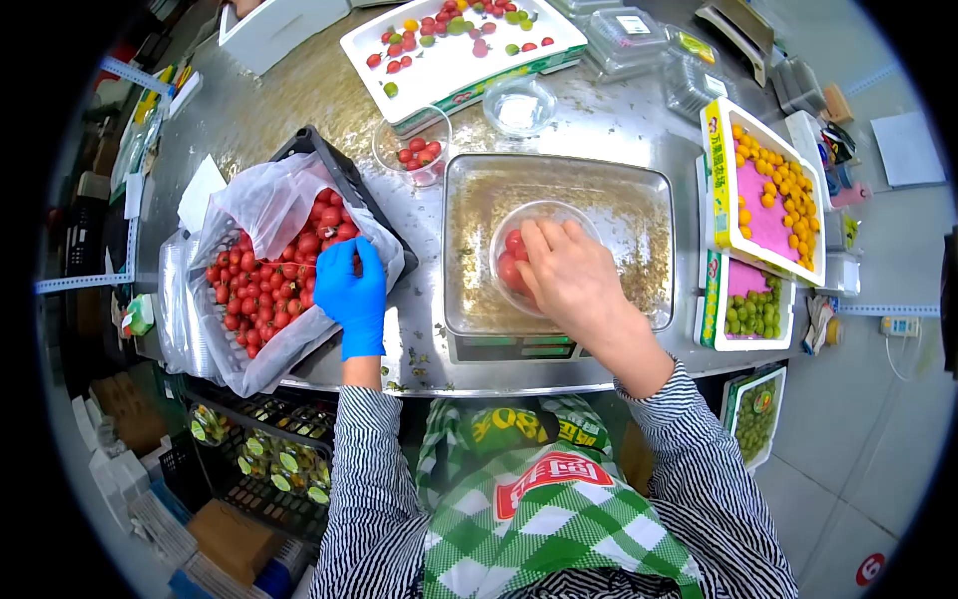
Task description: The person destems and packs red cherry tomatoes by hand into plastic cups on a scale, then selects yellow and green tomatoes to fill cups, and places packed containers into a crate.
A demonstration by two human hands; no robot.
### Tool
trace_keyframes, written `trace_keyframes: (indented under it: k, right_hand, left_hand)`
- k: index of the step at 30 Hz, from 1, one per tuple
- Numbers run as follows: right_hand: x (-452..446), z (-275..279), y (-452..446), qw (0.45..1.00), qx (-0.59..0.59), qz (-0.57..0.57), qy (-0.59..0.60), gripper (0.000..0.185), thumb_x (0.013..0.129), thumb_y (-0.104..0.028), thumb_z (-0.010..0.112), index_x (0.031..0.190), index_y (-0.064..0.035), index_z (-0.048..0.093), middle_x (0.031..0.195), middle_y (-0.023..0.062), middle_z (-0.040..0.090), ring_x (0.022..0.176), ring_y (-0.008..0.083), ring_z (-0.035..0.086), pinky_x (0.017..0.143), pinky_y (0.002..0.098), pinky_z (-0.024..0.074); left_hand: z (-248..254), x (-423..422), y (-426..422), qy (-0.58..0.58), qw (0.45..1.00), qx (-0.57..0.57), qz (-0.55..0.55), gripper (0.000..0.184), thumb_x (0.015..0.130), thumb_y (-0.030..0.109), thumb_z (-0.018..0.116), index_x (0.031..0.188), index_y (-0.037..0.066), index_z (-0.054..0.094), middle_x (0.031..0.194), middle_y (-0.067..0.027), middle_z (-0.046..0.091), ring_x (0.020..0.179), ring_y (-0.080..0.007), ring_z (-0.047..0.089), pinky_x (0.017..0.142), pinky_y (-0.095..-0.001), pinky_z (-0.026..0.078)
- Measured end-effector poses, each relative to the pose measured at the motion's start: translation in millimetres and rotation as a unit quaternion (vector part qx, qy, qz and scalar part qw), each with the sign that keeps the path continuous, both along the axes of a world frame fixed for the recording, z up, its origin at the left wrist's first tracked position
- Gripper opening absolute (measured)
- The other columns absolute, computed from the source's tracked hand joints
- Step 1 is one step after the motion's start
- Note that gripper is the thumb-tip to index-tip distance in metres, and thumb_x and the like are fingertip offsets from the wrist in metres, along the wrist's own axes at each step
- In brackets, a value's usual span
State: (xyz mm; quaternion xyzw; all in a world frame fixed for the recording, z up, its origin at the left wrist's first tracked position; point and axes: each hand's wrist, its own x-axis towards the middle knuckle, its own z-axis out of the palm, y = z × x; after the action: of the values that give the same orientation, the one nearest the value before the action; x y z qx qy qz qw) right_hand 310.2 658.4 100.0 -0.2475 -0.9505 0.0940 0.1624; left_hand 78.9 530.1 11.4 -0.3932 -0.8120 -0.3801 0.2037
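My left hand (pixel 351 297), in a blue glove, is at the right side of a crate full of red cherry tomatoes (pixel 261 299). Its fingers are curled together, and whatever they hold is hidden. A white plastic liner (pixel 267 205) drapes over the crate's rim. My bare right hand (pixel 572 275) reaches into a clear round tub (pixel 547 208) on the metal scale pan (pixel 624 200). Its fingers are bent down around cherry tomatoes in the tub; the fingertips are partly covered by the hand itself. More red tomatoes (pixel 511 272) show at the tub's left side.
Behind the scale are a clear tub with several tomatoes (pixel 417 155), an upturned-looking clear lid or tub (pixel 519 105) and a white tray of mixed tomatoes (pixel 439 60). Boxes of yellow fruit (pixel 773 190) and green fruit (pixel 755 311) stand right. Stacked clear containers (pixel 627 40) sit at the back.
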Motion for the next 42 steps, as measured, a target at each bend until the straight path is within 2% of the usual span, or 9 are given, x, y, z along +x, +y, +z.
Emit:
trace_keyframes:
  k: [4,8,17,29,31,33,35,38,42]
  right_hand:
    - [0,10,1,0.994,-0.093,-0.029,-0.046,0.017,0.079,-0.011,0.059,0.087,0.0022,0.055,0.09,0.0161,0.055,0.078,0.0314,0.061,0.064,0.0401,0.0525]
    - [-5,13,1,0.99,-0.087,-0.085,-0.077,0.017,0.083,-0.016,0.057,0.081,0.0012,0.059,0.088,0.0171,0.054,0.059,0.034,0.062,0.052,0.0439,0.0519]
    - [-20,-2,4,0.983,-0.043,-0.119,-0.134,0.012,0.081,-0.015,0.056,0.075,-0.0086,0.064,0.083,0.0084,0.061,0.063,0.03,0.064,0.055,0.0451,0.0508]
    - [-27,-2,3,0.99,-0.045,-0.112,-0.066,0.006,0.076,-0.011,0.06,0.074,-0.0051,0.062,0.079,0.009,0.062,0.065,0.0305,0.063,0.056,0.0425,0.0504]
    - [-23,-5,10,0.99,-0.093,-0.077,0.079,0.005,0.078,-0.009,0.061,0.077,-0.0046,0.06,0.073,0.0061,0.06,0.059,0.0242,0.061,0.053,0.0366,0.0485]
    - [-14,2,13,0.952,-0.214,-0.103,0.195,0.005,0.081,-0.008,0.061,0.08,-0.0045,0.058,0.069,0.0026,0.056,0.055,0.0167,0.056,0.049,0.0299,0.0451]
    - [-1,26,9,0.854,-0.397,-0.193,0.274,0.004,0.086,-0.008,0.059,0.084,-0.0049,0.057,0.065,-0.0013,0.052,0.051,0.008,0.05,0.046,0.0225,0.04]
    - [29,38,7,0.736,-0.517,-0.212,0.382,0.013,0.094,-0.015,0.051,0.085,-0.0054,0.052,0.061,-0.0036,0.042,0.045,0.0017,0.033,0.039,0.0188,0.0268]
    - [54,48,-20,0.715,-0.506,-0.217,0.43,0.025,0.098,-0.02,0.043,0.076,-0.0079,0.042,0.06,-0.0029,0.036,0.042,0.0029,0.026,0.037,0.0198,0.0219]
  left_hand:
    - [4,1,0,0.007,1.0,-0.013,0.005,0.009,0.079,0.011,0.067,0.074,0.005,0.063,0.068,-0.0056,0.057,0.06,-0.019,0.055,0.056,-0.0305,0.045]
    - [5,1,1,0.011,1.0,-0.017,0.011,0.013,0.078,0.012,0.066,0.067,0.007,0.06,0.066,-0.0044,0.058,0.061,-0.0216,0.054,0.053,-0.032,0.044]
    - [4,-1,1,0.0,1.0,-0.011,0.01,0.011,0.077,0.012,0.065,0.068,0.008,0.061,0.065,-0.0035,0.057,0.061,-0.0216,0.055,0.053,-0.0325,0.044]
    - [8,-1,3,0.018,1.0,0.003,0.008,0.014,0.077,0.012,0.065,0.064,0.01,0.058,0.062,-0.0004,0.056,0.058,-0.0194,0.054,0.051,-0.0322,0.043]
    - [7,-1,3,0.019,1.0,0.003,0.009,0.015,0.077,0.012,0.065,0.064,0.01,0.058,0.062,-0.0003,0.056,0.059,-0.0193,0.054,0.051,-0.0322,0.044]
    - [7,-2,2,0.024,1.0,-0.006,0.011,0.015,0.078,0.013,0.064,0.064,0.01,0.059,0.063,-0.0007,0.056,0.059,-0.0191,0.054,0.052,-0.0322,0.044]
    - [6,-1,1,0.021,1.0,-0.013,0.012,0.014,0.078,0.014,0.064,0.065,0.01,0.059,0.063,-0.0012,0.057,0.06,-0.0192,0.055,0.052,-0.0323,0.044]
    - [1,-2,0,0.016,1.0,-0.016,0.011,0.014,0.078,0.015,0.065,0.066,0.01,0.06,0.064,-0.0023,0.058,0.061,-0.0198,0.056,0.053,-0.0328,0.045]
    - [1,-1,0,0.026,1.0,0.005,0.003,0.014,0.078,0.016,0.065,0.067,0.009,0.061,0.065,-0.0031,0.059,0.063,-0.0207,0.058,0.054,-0.0337,0.046]
